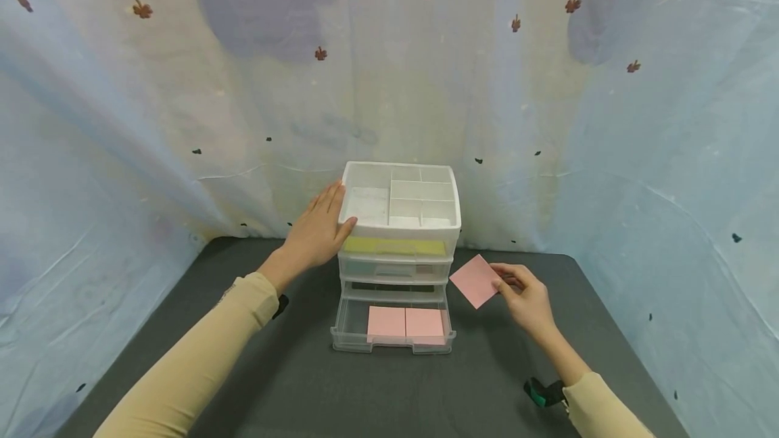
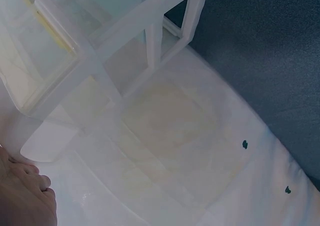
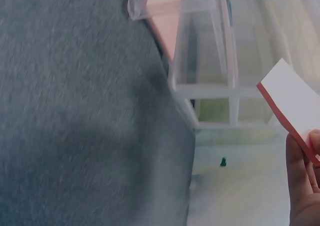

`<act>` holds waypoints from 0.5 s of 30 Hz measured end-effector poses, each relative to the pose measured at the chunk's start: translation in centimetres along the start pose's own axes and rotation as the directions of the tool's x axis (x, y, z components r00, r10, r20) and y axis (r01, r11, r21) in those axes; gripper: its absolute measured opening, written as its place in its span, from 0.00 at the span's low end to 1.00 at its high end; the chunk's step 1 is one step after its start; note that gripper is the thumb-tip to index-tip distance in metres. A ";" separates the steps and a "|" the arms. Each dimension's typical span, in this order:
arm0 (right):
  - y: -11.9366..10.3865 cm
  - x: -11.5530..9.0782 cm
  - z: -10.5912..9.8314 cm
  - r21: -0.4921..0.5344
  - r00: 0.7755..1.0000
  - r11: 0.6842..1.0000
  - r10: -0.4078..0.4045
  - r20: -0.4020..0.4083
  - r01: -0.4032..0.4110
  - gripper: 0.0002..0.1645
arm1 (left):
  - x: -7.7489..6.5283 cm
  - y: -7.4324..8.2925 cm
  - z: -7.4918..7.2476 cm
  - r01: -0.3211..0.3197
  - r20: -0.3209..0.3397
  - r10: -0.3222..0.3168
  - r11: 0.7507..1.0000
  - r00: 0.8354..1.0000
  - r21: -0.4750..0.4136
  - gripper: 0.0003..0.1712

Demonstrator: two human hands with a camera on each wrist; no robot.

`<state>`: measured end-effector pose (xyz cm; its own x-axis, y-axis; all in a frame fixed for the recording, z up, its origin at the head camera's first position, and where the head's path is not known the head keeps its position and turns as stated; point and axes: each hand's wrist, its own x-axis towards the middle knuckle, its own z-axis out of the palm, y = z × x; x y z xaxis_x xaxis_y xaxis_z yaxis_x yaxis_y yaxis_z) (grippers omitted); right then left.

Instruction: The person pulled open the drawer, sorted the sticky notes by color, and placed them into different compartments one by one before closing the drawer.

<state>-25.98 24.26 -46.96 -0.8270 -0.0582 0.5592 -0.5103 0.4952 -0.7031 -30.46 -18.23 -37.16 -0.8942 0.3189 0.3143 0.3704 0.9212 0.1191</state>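
Note:
A small plastic drawer unit (image 1: pixel 398 230) with a white divided top tray stands on the dark table. Its bottom drawer (image 1: pixel 349 320) is pulled out, and two pink sticky note pads (image 1: pixel 386 322) lie side by side in it. My left hand (image 1: pixel 319 228) rests against the unit's upper left side, fingers straight, thumb at the tray's front corner; part of that hand (image 2: pixel 27 196) shows in the left wrist view. Between thumb and fingers, my right hand (image 1: pixel 526 299) pinches another pink sticky note pad (image 1: pixel 475 281), tilted, right of the unit. Its thick edge shows in the right wrist view.
Above the bottom drawer, the closed top drawer holds something yellow (image 1: pixel 395 246), and the closed middle drawer (image 1: pixel 395 269) has contents too blurred to tell. A pale printed curtain (image 1: pixel 389 100) hangs behind the dark table (image 1: pixel 292 370) and along its sides.

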 end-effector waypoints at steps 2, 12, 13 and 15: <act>-0.4 0.0 0.3 0.036 1.000 0.999 -0.020 0.005 0.020 0.16 | 0.0 0.0 -0.1 0.004 0.004 -0.004 1.000 1.000 -0.004 0.47; -2.4 -0.4 2.2 0.163 0.994 0.983 -0.090 0.059 0.080 0.14 | -0.3 0.3 -0.4 0.005 0.008 -0.005 1.000 1.000 -0.012 0.46; -2.6 -0.4 2.4 0.172 0.993 0.981 -0.098 0.063 0.086 0.14 | -0.3 0.3 -0.4 0.005 0.009 -0.005 1.000 1.000 -0.009 0.46; -3.0 -0.5 2.9 0.192 0.991 0.976 -0.118 0.069 0.102 0.15 | -0.2 0.3 -0.4 0.003 0.012 -0.003 1.000 1.000 -0.002 0.46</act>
<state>-24.76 20.28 -46.39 -0.7755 -0.1759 0.6063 -0.6282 0.3105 -0.7134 -30.08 -18.14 -36.78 -0.8983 0.3185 0.3026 0.3680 0.9217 0.1223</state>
